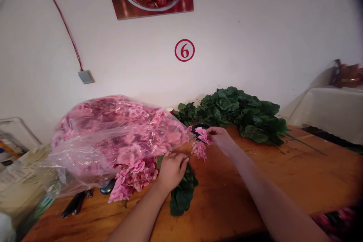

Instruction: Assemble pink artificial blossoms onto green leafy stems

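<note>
My left hand is closed around the stem of a green artificial leaf spray, whose leaves hang below and beside the fingers. To its right, my right hand pinches a pink artificial flower at its edge. Just under that bloom is a second pink flower, close to the left fingertips; thin stems run between them and the left hand. Loose pink flowers lie left of my left wrist, at the mouth of a clear plastic bag packed with similar blooms.
A heap of green leaf stems lies at the back right of the wooden table. Behind my right hand is a dark round object. A black item with keys lies front left. The wall rises behind.
</note>
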### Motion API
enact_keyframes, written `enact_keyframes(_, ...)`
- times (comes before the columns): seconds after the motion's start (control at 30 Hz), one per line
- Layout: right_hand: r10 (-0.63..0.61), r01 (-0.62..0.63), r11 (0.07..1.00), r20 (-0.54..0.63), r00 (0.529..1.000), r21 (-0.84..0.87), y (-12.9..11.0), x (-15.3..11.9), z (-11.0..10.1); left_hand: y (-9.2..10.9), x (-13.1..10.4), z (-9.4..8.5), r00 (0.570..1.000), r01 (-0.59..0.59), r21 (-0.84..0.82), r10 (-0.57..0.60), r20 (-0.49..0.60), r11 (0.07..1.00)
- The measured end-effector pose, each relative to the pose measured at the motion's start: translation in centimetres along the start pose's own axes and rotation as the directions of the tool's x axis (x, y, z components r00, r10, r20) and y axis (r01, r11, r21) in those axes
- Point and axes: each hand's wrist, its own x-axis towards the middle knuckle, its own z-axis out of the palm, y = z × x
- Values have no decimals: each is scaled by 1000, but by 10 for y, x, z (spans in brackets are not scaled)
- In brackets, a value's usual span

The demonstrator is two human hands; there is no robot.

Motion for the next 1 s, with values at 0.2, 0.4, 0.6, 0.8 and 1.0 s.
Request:
enact_keyframes(0.2, 28, -28, 998, -2, 1000, 59, -2, -1, 1, -1, 0, 0, 1000, -3, -2, 3, 1, 1000)
enact_keyframes(0.4, 45, -46, 997, 19, 999, 61, -3, -2, 3, -2, 0, 2, 1000, 2, -3, -2, 7, 1000)
enact_keyframes(0.6, 49, -54, 998, 128, 991, 36, -1, -2, 0, -2, 0, 0, 1000, 2, 5, -2, 27, 1000)
enact_keyframes(0.8, 41, -56, 997, 295, 955, 44, -2, -6, 1, -4, 1, -4, 999, -22, 1, 22, 34, 1000)
enact_keyframes(1.0, -19, 47, 997, 379, 925, -65, -2, -10, 7, -6, 2, -5, 996, -61, -1, 61, 66, 998)
